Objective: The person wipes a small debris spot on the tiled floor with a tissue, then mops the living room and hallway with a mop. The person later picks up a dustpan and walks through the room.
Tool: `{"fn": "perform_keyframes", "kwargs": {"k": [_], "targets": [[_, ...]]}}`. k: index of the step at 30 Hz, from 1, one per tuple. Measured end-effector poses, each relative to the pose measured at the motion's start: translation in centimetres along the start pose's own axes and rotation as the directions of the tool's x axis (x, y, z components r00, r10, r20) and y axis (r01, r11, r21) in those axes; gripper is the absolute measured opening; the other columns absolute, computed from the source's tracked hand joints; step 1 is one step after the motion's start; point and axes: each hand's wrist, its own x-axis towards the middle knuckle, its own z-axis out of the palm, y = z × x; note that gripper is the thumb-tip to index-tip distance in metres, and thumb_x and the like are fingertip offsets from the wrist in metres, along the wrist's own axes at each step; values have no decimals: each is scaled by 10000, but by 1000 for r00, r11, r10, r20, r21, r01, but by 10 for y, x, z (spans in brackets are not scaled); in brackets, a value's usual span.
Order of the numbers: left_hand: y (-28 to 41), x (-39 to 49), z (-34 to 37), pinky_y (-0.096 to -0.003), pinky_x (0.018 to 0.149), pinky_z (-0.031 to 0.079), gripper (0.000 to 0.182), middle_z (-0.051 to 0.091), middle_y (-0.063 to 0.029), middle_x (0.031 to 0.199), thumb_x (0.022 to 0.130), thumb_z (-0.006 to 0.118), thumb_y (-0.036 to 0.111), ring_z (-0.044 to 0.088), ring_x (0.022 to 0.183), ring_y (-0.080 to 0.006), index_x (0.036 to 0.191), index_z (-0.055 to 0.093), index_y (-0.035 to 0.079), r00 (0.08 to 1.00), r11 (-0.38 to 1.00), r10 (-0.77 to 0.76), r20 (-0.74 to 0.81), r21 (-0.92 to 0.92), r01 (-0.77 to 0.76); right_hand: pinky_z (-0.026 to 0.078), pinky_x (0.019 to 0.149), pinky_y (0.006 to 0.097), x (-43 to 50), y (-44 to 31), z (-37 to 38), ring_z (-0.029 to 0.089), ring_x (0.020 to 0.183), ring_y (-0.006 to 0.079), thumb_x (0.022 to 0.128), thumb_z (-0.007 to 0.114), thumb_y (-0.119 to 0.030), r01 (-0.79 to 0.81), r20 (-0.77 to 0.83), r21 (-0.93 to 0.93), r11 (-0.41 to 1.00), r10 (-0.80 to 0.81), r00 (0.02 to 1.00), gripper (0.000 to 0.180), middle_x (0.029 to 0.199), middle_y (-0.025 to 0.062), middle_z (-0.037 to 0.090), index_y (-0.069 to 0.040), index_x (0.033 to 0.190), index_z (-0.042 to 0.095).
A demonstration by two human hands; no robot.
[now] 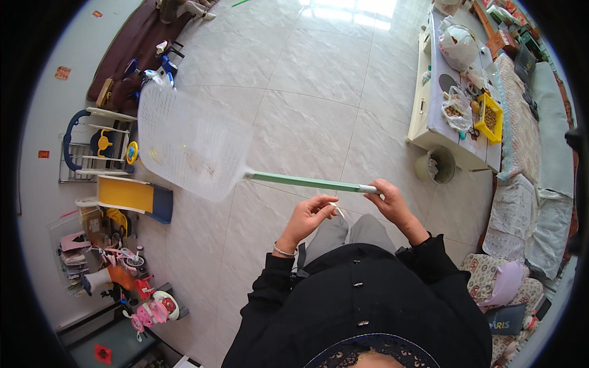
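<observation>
My right hand (392, 200) grips the end of the green handle (303, 180) of a fly swatter. Its white, translucent mesh head (191, 142) stretches out to the left and looks blurred. Just below the handle, my left hand (307, 217) pinches a thin white strip (339, 210) between thumb and fingertips. What the strip is made of cannot be told. The left hand is apart from the swatter. Both hands are above my lap, in front of my grey trousers (327, 233).
At right, a white table (435, 115) bears plastic bags and a yellow basket (500, 120); a waste bin (446, 166) stands beside it. Beyond is a covered sofa (511, 207). A yellow slide (125, 195) and ride-on toys line the left wall. A person's legs (189, 8) show at top left.
</observation>
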Motion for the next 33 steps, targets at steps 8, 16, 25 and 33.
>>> {"fn": "perform_keyframes", "kwargs": {"k": [8,16,25,33], "targets": [[-29,21,-37,-255,759,517,266,703,-52,924,966,623,147,642,845,-102,1198,642,19,984,984,-177,-9,5,177,435,678,281,57,28,-6,515,724,141,894,684,-55,-10,-308,98,995,40,951,93,772,50,555,-21,959,628],[-112,20,-32,-248,747,515,282,706,-46,942,971,626,184,645,827,-92,1210,636,36,885,892,-449,123,4,452,368,659,227,147,107,-1,402,725,84,981,607,-103,-3,-460,255,967,124,879,99,782,-22,474,-39,926,556],[-235,35,-12,-235,693,508,317,670,-35,969,1020,547,256,619,784,-91,1230,614,29,672,554,-641,371,-381,740,343,632,218,232,214,54,381,698,62,1018,553,-168,-30,-489,269,963,163,857,111,775,-28,440,-59,998,546],[-309,18,6,-315,669,520,274,648,-125,953,1041,487,227,634,778,-204,1171,574,2,699,56,-620,357,-868,494,370,591,248,284,393,117,400,649,77,1034,521,-205,-33,-522,305,952,196,830,160,753,-17,452,-50,1000,546]]}}
